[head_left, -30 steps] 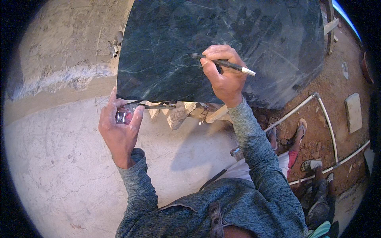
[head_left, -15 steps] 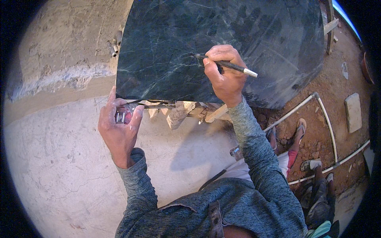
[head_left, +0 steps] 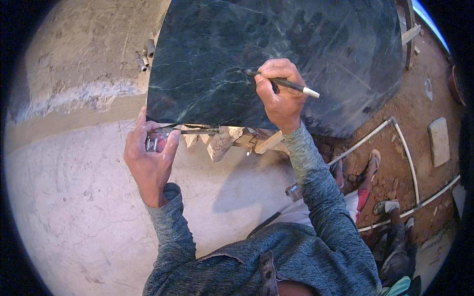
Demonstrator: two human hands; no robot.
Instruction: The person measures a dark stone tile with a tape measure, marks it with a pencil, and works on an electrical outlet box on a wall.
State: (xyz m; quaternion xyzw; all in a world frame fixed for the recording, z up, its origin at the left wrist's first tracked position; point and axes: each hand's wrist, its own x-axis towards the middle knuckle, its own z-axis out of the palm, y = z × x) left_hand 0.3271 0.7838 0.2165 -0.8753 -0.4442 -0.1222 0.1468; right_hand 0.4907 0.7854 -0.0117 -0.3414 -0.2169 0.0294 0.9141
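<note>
A large dark green stone slab (head_left: 207,84) with pale veins spreads out in front of me. Over its surface, my right hand (head_left: 281,93) grips a black pencil (head_left: 289,85) with a white end, its tip at the stone. At the slab's near left corner, my left hand (head_left: 149,158) is wrapped around a tape measure (head_left: 152,143) with a shiny metal clip. Its narrow blade (head_left: 200,131) runs rightward just along the slab's near edge. The left index finger is stretched up beside the corner.
Rough wooden pieces (head_left: 224,143) sit beneath the slab's near edge. Short pipe ends (head_left: 145,61) stick out by its left side. White pipes (head_left: 407,158) cross the reddish soil at right, near a flat block (head_left: 438,141). Sandalled feet (head_left: 374,163) and another person's shoes (head_left: 387,206) are there too.
Very little differs. The view has shifted slightly, and the pencil and both hands keep nearly the same places at the slab.
</note>
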